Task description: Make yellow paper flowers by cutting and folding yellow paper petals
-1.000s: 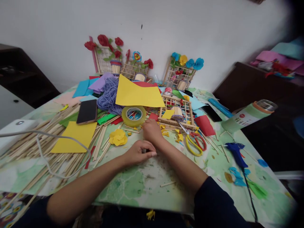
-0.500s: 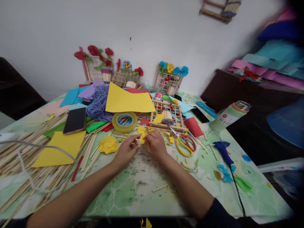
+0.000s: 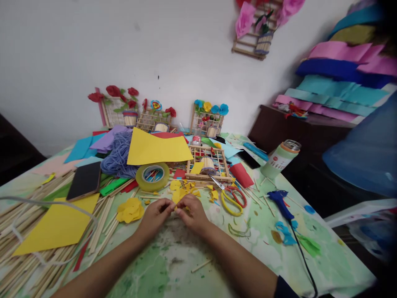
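My left hand (image 3: 155, 216) and my right hand (image 3: 192, 214) meet over the middle of the table, fingertips pinched together on a small yellow paper piece (image 3: 179, 198). More yellow paper scraps (image 3: 214, 194) lie just beyond my fingers. A yellow paper flower (image 3: 130, 209) rests left of my left hand. Yellow-handled scissors (image 3: 233, 198) lie to the right of my right hand. A roll of clear tape (image 3: 152, 176) stands behind my hands, next to a small wooden stick frame (image 3: 208, 165).
Long wooden sticks (image 3: 34, 215) and a yellow paper sheet (image 3: 58, 223) cover the left side, with a phone (image 3: 84, 186) and a cable (image 3: 46, 203). A blue glue gun (image 3: 281, 202) and green bottle (image 3: 281, 159) sit right. Flower frames (image 3: 207, 118) line the wall.
My left hand left the table surface and joined my right hand, and both now pinch a yellow paper piece. The camera has tilted up, showing more wall.
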A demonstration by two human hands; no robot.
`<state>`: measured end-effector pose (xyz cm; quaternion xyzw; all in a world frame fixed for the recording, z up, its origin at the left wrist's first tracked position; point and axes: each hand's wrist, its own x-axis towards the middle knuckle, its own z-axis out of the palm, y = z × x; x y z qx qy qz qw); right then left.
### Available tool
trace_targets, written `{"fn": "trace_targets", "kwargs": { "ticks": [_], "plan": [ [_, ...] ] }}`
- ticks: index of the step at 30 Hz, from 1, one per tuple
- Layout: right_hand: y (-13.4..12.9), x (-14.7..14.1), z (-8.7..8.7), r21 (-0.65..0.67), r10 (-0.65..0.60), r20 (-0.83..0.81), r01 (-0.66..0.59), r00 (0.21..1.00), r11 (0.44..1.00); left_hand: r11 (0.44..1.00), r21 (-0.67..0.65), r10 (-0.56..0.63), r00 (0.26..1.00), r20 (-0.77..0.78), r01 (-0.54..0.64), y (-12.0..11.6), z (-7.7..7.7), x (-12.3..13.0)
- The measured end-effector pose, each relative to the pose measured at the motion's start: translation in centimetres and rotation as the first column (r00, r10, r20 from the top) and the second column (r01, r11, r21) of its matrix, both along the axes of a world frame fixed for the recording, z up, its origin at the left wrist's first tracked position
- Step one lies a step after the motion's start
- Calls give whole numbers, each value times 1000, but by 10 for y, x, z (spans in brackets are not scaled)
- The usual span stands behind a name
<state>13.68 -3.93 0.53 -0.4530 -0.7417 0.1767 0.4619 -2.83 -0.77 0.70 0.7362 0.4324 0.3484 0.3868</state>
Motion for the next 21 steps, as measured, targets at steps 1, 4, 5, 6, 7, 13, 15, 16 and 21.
{"fn": "trace_targets", "kwargs": {
  "ticks": [1,4,5,6,7,13,15,16,21],
  "plan": [
    [0,-1,0,10,-2,25,1,1000,1000,999,-40,6,1000,25,-5,0,0,1],
    [-2,-2,1,46,-17,133,11,991,999,995,-96,-11,997,77,19,0,1,3],
    [-3,-3,2,54,-24,159,16,987,998,994,-101,-21,996,89,30,-1,2,4],
    [-4,-3,2,57,-32,174,22,984,998,994,-105,-31,995,96,41,-2,3,5],
    [-4,-3,2,60,-41,178,31,983,998,993,-106,-40,994,100,51,-3,4,5],
    [0,-3,-2,77,-78,135,68,988,995,996,-33,-83,996,37,84,-8,5,6],
    [1,-3,-3,68,-89,112,82,990,994,996,-16,-87,996,26,87,-9,4,6],
    [2,-3,-4,63,-90,105,83,990,995,997,-13,-77,997,31,77,-9,4,6],
    [-2,-5,-1,55,-84,109,79,990,995,998,-57,32,990,136,-24,-6,3,5]
  ]
}}
